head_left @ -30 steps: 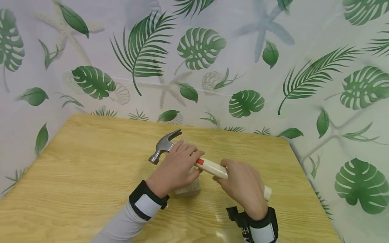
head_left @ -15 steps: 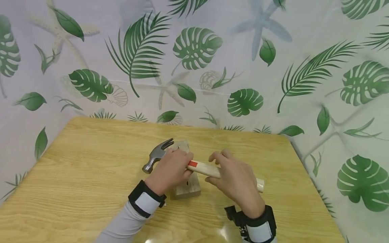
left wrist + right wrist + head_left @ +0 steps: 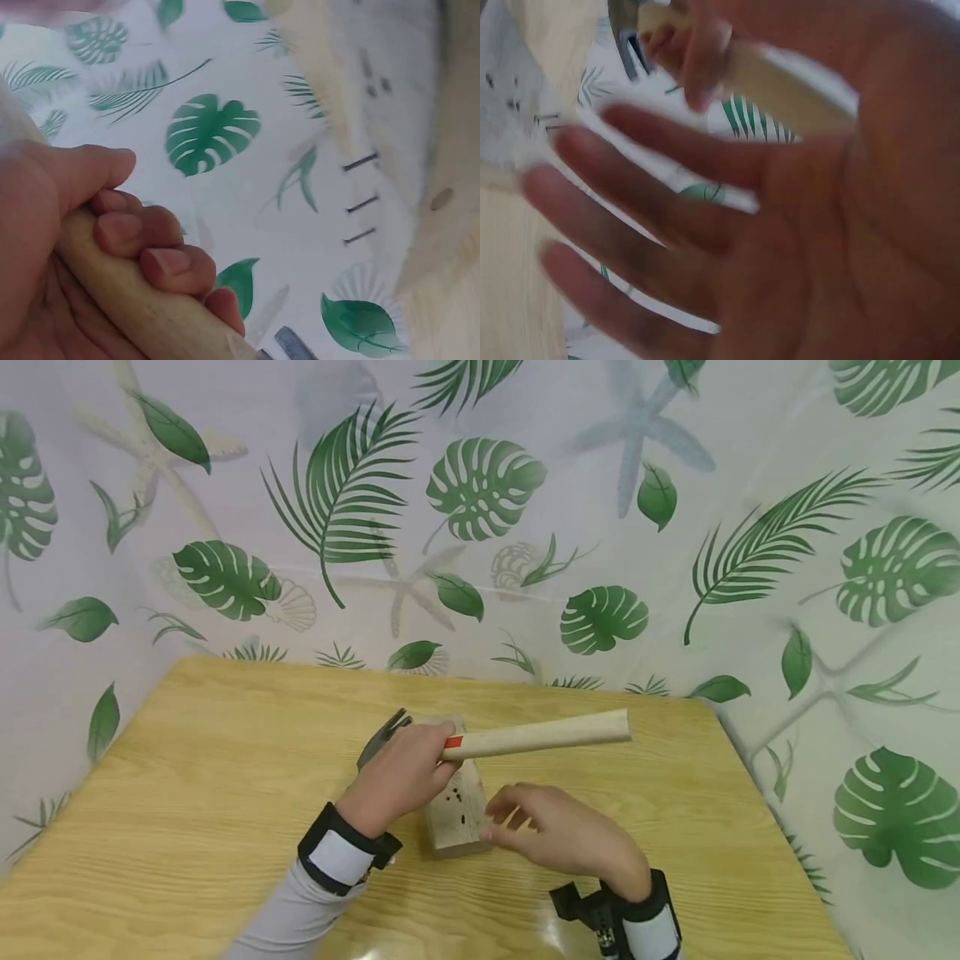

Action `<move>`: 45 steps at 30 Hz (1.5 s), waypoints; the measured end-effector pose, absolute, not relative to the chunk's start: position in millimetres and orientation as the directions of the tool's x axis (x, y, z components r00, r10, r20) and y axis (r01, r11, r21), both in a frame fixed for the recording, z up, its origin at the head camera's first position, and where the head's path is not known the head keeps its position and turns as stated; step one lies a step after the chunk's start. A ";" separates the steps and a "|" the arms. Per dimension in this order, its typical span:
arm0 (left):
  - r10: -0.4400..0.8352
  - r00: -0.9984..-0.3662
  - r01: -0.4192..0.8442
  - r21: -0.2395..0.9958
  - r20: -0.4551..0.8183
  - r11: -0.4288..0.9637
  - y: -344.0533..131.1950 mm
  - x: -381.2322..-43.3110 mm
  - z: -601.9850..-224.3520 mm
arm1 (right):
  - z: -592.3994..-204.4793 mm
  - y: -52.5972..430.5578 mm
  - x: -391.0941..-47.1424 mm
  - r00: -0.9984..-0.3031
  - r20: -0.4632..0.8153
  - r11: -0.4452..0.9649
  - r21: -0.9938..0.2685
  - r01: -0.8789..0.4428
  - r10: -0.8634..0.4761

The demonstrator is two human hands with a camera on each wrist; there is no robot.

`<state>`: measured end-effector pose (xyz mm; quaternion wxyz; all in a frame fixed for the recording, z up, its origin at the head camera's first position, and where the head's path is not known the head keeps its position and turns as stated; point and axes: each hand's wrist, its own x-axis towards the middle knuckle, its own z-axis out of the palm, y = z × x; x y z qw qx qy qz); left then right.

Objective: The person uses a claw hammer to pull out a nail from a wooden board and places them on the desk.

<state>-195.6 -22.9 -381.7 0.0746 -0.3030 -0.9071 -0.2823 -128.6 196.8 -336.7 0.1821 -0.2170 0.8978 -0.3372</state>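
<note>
In the head view, my left hand (image 3: 401, 777) grips a claw hammer (image 3: 543, 737) by its pale wooden handle, just below the head. The handle points right, with a red mark by the hand; the dark metal head (image 3: 381, 739) is partly hidden behind the hand. Below lies a wooden block (image 3: 453, 822) with small dark spots on top. Three thin nails (image 3: 361, 204) stick out of it in the left wrist view. My right hand (image 3: 570, 835) holds nothing, its fingers loosely bent beside the block's near right edge. In the right wrist view its fingers (image 3: 630, 187) are spread.
The block lies on a wood-grain table (image 3: 225, 777). Behind the table hangs a white backdrop (image 3: 510, 635) printed with green leaves, starfish and shells. Both wrists wear black straps (image 3: 341, 852) with cameras.
My right hand has let go of the hammer handle and moved down and left to the block. The left hand keeps the hammer, whose handle end has swung upward, uncovering more of the block.
</note>
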 end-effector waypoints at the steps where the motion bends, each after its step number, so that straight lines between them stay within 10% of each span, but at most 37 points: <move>1: 0.511 -0.806 0.588 0.499 0.299 0.637 -23.9 -195.3 -379.9 | -338.8 199.8 -131.4 -0.874 -0.156 0.681 -0.694 -0.235 -0.460; 4: 0.526 -0.804 0.576 0.584 0.278 0.572 -25.6 -194.6 -374.5 | -339.6 203.6 -135.3 -0.956 0.076 0.518 -0.827 -0.220 -0.284; 9: 0.557 -0.786 0.579 0.638 0.269 0.508 -23.9 -193.9 -367.0 | -329.6 187.0 -131.8 -0.893 0.439 0.010 -0.897 -0.442 -0.103; 19: 0.575 -0.764 0.606 0.629 0.292 0.486 -12.1 -186.0 -364.0 | -316.5 139.9 -147.4 -0.811 0.516 -0.419 -0.695 -0.584 0.274; 35: 0.600 -0.584 0.790 0.552 0.547 0.266 -20.3 -176.4 -352.0 | -294.3 137.4 -133.9 -0.508 0.636 -0.384 -0.336 -0.860 0.580; 45: 0.481 -0.855 0.498 0.564 0.192 0.659 -54.4 -229.1 -407.5 | -299.5 145.0 -135.7 -0.538 0.724 -0.316 -0.437 -0.842 0.432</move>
